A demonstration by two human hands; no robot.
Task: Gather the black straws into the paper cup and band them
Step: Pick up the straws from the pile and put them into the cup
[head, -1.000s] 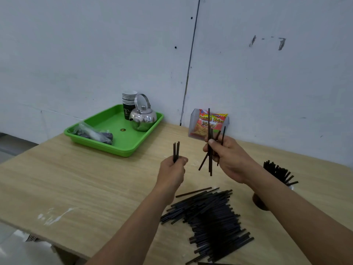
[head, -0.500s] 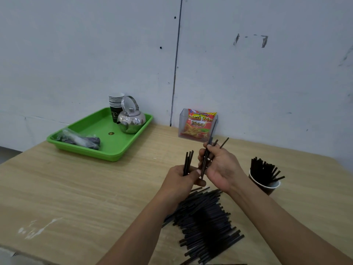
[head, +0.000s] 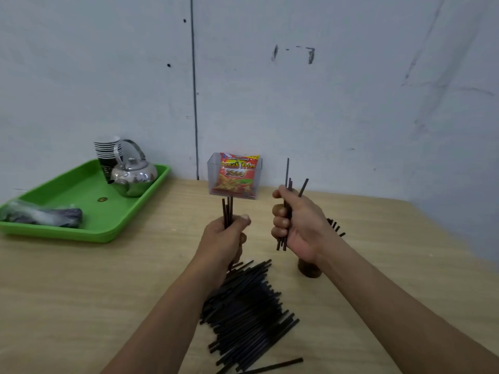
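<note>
A: Head view: left hand [head: 226, 238] clasps upright straws [head: 228, 209]; right hand [head: 297, 225] clasps splayed bunch [head: 289, 186]. Paper cup [head: 309, 271] half-hidden below right wrist; pile [head: 248, 306] on table [head: 108, 292].
B: Risk: splayed ends catch the cup, tipping it.

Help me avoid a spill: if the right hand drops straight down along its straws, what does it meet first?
Likely bare table, between the straw pile and the paper cup; the cup is close, and depth is unclear.
</note>
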